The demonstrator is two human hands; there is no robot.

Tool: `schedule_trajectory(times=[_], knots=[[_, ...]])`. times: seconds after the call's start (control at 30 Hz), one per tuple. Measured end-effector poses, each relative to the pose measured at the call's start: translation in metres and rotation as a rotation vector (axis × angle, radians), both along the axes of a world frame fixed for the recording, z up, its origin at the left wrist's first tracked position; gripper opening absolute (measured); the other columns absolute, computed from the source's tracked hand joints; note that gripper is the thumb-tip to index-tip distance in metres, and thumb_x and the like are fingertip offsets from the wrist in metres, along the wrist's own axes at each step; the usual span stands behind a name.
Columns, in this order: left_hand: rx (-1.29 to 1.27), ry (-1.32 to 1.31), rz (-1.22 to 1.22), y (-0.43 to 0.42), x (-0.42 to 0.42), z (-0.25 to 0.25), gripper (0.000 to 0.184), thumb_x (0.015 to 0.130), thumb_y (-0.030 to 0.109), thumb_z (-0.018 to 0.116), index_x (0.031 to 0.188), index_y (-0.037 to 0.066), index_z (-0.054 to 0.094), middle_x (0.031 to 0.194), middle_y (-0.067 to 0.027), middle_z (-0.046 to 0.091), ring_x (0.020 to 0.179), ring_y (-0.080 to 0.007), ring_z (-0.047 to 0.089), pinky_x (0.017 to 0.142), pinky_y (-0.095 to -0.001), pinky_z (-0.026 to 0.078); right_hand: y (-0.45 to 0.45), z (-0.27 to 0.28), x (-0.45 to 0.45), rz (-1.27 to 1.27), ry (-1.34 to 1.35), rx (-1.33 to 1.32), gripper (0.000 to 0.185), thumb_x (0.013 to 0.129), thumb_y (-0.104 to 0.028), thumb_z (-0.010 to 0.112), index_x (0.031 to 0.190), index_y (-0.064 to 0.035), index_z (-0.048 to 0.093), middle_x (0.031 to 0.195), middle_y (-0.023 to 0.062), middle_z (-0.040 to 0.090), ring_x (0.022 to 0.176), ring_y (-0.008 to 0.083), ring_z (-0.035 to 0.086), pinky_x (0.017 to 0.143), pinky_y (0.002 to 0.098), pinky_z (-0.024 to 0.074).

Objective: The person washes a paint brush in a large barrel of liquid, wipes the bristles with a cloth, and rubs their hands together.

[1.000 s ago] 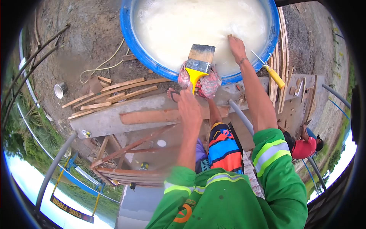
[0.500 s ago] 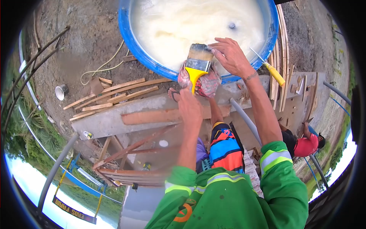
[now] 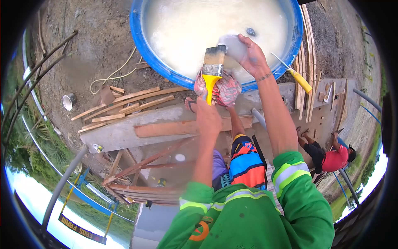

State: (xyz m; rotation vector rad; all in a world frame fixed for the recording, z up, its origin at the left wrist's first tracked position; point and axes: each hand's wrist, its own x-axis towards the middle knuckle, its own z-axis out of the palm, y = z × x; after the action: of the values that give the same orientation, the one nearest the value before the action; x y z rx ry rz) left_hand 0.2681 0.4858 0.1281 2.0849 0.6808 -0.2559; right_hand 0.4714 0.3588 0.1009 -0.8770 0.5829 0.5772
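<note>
Head view, brush spot: yellow-handled brush point(image 3: 212, 72) up over the near rim of the blue tub point(image 3: 139, 37), milky liquid point(image 3: 178, 35) beyond
Left grip: left hand point(image 3: 207, 115) wrapped snug round the handle's lower end
Right grip: right hand point(image 3: 253, 58) half curled beside the bristles point(image 3: 214, 54); next to it a pale blur point(image 3: 234, 46), cup or splash, can't tell which, nor whether held
Handling: probably light, stiff handle, soft bendy bristles, maybe slippery when wet
Best hold: yellow neck below the metal band, tbh
Pointing: bristles away from the chest
Long axis: lengthwise, leaning slightly right
</note>
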Motion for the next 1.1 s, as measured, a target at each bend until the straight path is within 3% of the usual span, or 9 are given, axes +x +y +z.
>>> schedule_trajectory(times=[0.13,0.23,0.33,0.43,0.57,0.67,0.83,0.97,1.1], knots=[[-0.147,0.005,0.078,0.007,0.018,0.031,0.035,0.094,0.015,0.048,0.122,-0.003,0.036,0.104,-0.0284,0.053,0.094,-0.046,0.054,0.08,-0.0512,0.041,0.013,0.035,-0.002,0.319,-0.545,-0.074,0.037,0.096,-0.021,0.05,0.122,0.0044,0.054,0.119,0.0154,0.061,0.11,0.0244,0.058,0.094,0.0349,0.0473],[-0.441,-0.139,0.09,0.021,0.016,0.015,0.037,0.097,0.018,0.048,0.128,0.001,0.037,0.092,-0.0093,0.055,0.068,-0.0132,0.051,0.06,-0.0276,0.043,0.012,0.036,-0.001,0.39,-0.498,-0.448,0.035,0.095,-0.02,0.049,0.12,0.0041,0.056,0.118,0.0171,0.061,0.11,0.0229,0.059,0.093,0.0355,0.0466],[-0.905,-0.183,0.221,0.029,0.025,0.049,0.034,0.098,0.019,0.048,0.127,0.006,0.038,0.09,-0.0036,0.053,0.067,-0.0037,0.042,0.054,-0.019,0.035,0.009,0.017,-0.022,0.596,-0.596,-0.858,0.048,0.094,-0.035,0.05,0.121,0.0043,0.055,0.119,0.0234,0.06,0.113,0.0327,0.056,0.097,0.0379,0.0421],[-0.894,-0.195,0.357,0.035,0.022,0.069,0.03,0.099,0.019,0.047,0.125,0.007,0.039,0.088,-0.0037,0.053,0.064,-0.0044,0.042,0.052,-0.019,0.034,0.017,0.025,-0.066,0.771,-0.649,-1.014,0.059,0.09,-0.042,0.05,0.13,0.0025,0.048,0.124,0.0275,0.053,0.116,0.0424,0.049,0.101,0.0431,0.0379],[-0.843,-0.208,0.446,0.051,0.009,0.085,0.024,0.1,0.022,0.045,0.12,0.011,0.041,0.083,-0.0033,0.051,0.051,-0.004,0.037,0.046,-0.0184,0.031,0.036,0.011,-0.128,0.873,-1.01,-1.42,0.051,0.086,-0.038,0.056,0.13,-0.0138,0.053,0.125,0.0224,0.053,0.117,0.0377,0.048,0.099,0.0455,0.0368],[-0.936,-0.185,0.502,0.06,0.005,0.107,0.02,0.1,0.024,0.046,0.116,0.012,0.042,0.08,-0.0029,0.05,0.049,-0.0043,0.036,0.044,-0.019,0.028,0.033,0.007,-0.128,0.823,-1.022,-1.335,0.042,0.087,-0.028,0.057,0.128,-0.0194,0.056,0.129,0.0154,0.052,0.116,0.0317,0.048,0.094,0.0448,0.0378],[-1.13,-0.171,0.532,0.063,-0.001,0.135,0.018,0.099,0.027,0.046,0.109,0.012,0.043,0.079,-0.0025,0.048,0.047,-0.0048,0.034,0.044,-0.0209,0.027,0.034,0.006,-0.123,0.75,-0.947,-1.295,0.033,0.088,-0.022,0.055,0.12,-0.0185,0.06,0.11,0.0141,0.062,0.101,0.0329,0.056,0.087,0.0449,0.0422],[-0.953,-0.104,0.489,0.062,-0.01,0.15,0.031,0.099,0.032,0.045,0.121,0.009,0.048,0.074,-0.0002,0.048,0.046,-0.0045,0.033,0.043,-0.0205,0.027,0.029,0.023,-0.105,0.849,-0.658,-1.222,0.028,0.089,-0.021,0.054,0.114,-0.0109,0.063,0.088,0.0204,0.066,0.087,0.0394,0.061,0.078,0.0474,0.0471],[-0.79,-0.113,0.466,0.06,-0.02,0.15,0.036,0.1,0.034,0.043,0.123,0.008,0.05,0.072,0.0007,0.048,0.046,-0.0039,0.033,0.042,-0.0192,0.028,0.017,0.061,-0.105,0.525,-0.686,-1.169,0.026,0.09,-0.021,0.053,0.106,-0.0045,0.065,0.087,0.0249,0.064,0.086,0.0437,0.06,0.076,0.0486,0.0481]])
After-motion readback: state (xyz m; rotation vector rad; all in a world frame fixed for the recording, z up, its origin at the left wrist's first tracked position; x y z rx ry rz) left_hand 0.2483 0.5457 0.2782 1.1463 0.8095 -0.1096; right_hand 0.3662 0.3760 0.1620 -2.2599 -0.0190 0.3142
